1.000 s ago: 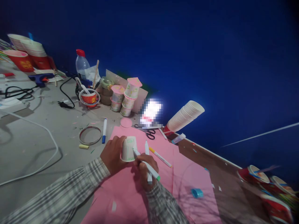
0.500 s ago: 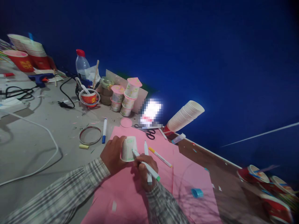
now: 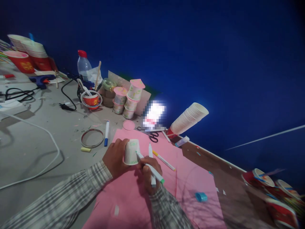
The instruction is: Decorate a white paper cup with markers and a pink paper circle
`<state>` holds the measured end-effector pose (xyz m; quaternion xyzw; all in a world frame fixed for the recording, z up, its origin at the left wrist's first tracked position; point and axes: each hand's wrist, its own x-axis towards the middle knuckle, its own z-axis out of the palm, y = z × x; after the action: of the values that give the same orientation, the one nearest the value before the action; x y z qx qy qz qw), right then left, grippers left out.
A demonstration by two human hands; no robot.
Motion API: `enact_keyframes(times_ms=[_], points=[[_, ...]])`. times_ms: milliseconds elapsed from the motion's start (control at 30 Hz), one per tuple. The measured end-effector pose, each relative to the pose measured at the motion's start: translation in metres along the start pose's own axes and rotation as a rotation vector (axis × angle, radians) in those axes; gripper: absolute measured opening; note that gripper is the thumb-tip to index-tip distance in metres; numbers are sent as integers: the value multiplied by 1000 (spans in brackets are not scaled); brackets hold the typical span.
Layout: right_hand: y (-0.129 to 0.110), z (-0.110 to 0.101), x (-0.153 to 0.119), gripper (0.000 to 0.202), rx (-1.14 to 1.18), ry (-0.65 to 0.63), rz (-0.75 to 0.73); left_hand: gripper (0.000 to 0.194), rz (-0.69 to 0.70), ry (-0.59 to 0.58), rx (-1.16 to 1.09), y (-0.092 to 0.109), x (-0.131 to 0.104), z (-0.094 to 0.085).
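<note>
My left hand grips a white paper cup from its left side, the wide rim facing down. Green lines are drawn on the cup's wall, a small window-like shape near the top among them. In my right hand is a green marker, its tip touching the cup's right side. A second white marker is also tucked in the right hand, pointing away from me. Both hands are over pink paper. A yellow marker lies on the paper to the right.
Scissors lie at the paper's far edge. Beyond stand decorated cup towers, a glowing blurred screen and a leaning cup stack. A tape roll and blue marker are at left. A blue cap lies at right.
My right hand has shifted slightly to the right with both markers, the green marker's tip moving a little up and right on the cup. The left hand stays in place.
</note>
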<state>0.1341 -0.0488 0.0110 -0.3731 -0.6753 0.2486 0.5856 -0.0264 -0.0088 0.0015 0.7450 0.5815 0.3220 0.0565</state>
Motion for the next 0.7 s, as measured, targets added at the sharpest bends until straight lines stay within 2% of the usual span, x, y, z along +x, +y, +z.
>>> enact_keyframes(times_ms=[167,400,567,700], points=[[-3,-1,4,23,-45,-4,-40,80,-1,0,7,-1,0,1],[-2,-1,3,25,19,-29,-8,82,22,-2,-4,-3,-1,2],[1,2,0,27,42,44,-7,81,18,-18,15,-2,-1,1],[1,3,-1,28,42,54,20,82,24,-17,24,-1,0,1]])
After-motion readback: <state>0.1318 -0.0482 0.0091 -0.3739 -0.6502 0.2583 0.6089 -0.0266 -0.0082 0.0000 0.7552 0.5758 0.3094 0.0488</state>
